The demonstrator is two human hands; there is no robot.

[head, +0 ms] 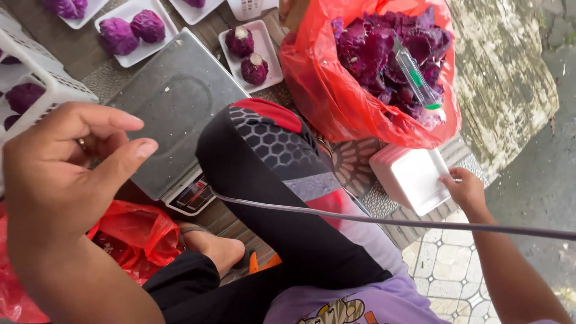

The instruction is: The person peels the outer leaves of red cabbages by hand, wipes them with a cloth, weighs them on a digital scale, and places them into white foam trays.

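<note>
White foam trays, square and stacked [413,178], lay under the fingertips of the right hand [463,189], which touched the top tray's near right edge; whether it gripped or merely rested could not be told. Just beyond that hand sat a red plastic bag [324,90], open and full of purple cabbage leaves [384,54], with a clear-handled knife with a green band [415,75] lying on top. Between the two hands ran the person's bent knee in black, red and grey patterned leggings [270,156], and a thin grey cable [390,222] crossed in front of it.

Left hand [57,174] was raised, loosely curled, thumb and forefinger apart, holding nothing. Just past it stood a grey flat-topped weighing scale [174,102], and further out white foam trays bearing trimmed purple cabbage heads [251,55]. A white plastic basket [36,72] stood beyond the left hand's outer side. Below that hand lay another crumpled red plastic bag [135,237].
</note>
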